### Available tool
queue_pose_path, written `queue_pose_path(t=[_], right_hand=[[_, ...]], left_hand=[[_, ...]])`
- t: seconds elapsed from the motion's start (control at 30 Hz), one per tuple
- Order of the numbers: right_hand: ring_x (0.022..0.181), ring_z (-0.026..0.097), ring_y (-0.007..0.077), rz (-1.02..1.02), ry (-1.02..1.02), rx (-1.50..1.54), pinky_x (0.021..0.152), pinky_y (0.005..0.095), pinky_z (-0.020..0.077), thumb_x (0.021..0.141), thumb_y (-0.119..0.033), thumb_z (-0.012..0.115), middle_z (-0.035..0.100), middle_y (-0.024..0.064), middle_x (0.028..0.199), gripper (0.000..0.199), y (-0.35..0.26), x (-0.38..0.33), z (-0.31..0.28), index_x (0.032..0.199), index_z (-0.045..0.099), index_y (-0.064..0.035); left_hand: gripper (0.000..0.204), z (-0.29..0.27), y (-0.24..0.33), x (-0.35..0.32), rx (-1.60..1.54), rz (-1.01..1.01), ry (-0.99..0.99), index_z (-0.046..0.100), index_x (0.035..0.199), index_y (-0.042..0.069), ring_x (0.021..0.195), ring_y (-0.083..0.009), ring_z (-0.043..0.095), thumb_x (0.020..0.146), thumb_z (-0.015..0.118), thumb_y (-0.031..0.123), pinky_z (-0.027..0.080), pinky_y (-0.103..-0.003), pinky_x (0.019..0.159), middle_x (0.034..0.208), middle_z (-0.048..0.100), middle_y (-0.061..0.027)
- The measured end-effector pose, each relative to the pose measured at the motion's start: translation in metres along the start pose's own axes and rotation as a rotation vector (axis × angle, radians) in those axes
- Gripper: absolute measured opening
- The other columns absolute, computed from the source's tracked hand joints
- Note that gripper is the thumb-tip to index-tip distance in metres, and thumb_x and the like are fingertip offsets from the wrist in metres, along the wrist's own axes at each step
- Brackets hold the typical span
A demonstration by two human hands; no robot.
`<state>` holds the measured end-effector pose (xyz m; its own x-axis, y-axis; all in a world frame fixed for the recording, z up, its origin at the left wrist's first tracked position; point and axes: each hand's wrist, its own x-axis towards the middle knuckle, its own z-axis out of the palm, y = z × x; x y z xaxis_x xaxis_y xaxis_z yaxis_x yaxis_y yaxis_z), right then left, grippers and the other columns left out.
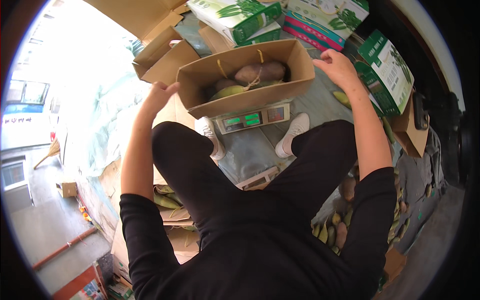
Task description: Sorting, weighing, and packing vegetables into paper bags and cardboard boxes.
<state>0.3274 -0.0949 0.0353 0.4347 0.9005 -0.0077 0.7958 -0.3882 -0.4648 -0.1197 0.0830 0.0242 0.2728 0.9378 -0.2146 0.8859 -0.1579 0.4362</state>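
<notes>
An open brown cardboard box [240,103] rests on an electronic scale [255,118] between my feet, the scale's display lit green. Inside the box lie large purplish tubers, probably sweet potatoes [260,73], and ears of corn in green husk [228,93]. Two yellow cord handles [260,56] hang along its far wall. My left hand [159,97] is beside the box's left end, thumb and fingers apart, nothing held. At the right end, my right hand [338,69] has loosely bent, parted fingers and is empty. Whether either hand touches the cardboard, I cannot tell.
Green-and-white printed cartons [235,20] lie beyond the box, with another carton [385,72] at right. An open brown box [167,55] stands behind left. Husked corn [167,200] lies by my left leg; more corn and tubers [332,232] are heaped by my right.
</notes>
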Motion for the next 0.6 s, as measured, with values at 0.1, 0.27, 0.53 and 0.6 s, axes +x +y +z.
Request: queue_pose_path(t=[0.1,0.27,0.53,0.6], right_hand=[[0.091,0.060,0.0299,0.007,-0.067,-0.069,0.075,0.0394,0.0461,0.074,-0.044,0.064,0.064,0.0138,0.095,0.043,0.008,0.021,0.009,0.094,0.061,-0.0057],[0.081,0.062,0.0338,0.046,-0.194,-0.139,0.071,0.0428,0.0472,0.073,-0.046,0.063,0.064,0.0206,0.082,0.047,0.028,0.043,0.047,0.080,0.063,0.0007],[0.082,0.062,0.0356,0.079,-0.240,-0.206,0.072,0.0429,0.0462,0.073,-0.033,0.058,0.063,0.0218,0.082,0.035,0.007,0.052,0.053,0.087,0.065,-0.0017],[0.081,0.062,0.0348,0.068,-0.231,-0.220,0.071,0.0426,0.0459,0.072,-0.031,0.059,0.064,0.0212,0.081,0.033,-0.001,0.057,0.053,0.086,0.066,-0.0025]], left_hand=[[0.060,0.018,-0.002,0.012,0.038,-0.039,-0.198,0.065,0.070,-0.007,0.066,-0.0271,0.065,0.079,0.060,0.053,0.050,-0.037,0.066,0.066,0.065,-0.0178],[0.050,0.041,0.007,0.028,0.179,-0.059,-0.419,0.068,0.072,0.002,0.060,-0.0187,0.065,0.083,0.054,0.049,0.052,-0.033,0.064,0.063,0.066,-0.0096],[0.029,0.052,-0.013,0.041,0.236,-0.094,-0.352,0.069,0.076,0.005,0.061,-0.0155,0.067,0.082,0.053,0.028,0.053,-0.029,0.061,0.071,0.068,-0.0056],[0.025,0.050,-0.017,0.039,0.040,-0.159,-0.222,0.068,0.068,0.004,0.059,-0.0166,0.066,0.077,0.057,0.026,0.053,-0.029,0.060,0.063,0.066,-0.0075]])
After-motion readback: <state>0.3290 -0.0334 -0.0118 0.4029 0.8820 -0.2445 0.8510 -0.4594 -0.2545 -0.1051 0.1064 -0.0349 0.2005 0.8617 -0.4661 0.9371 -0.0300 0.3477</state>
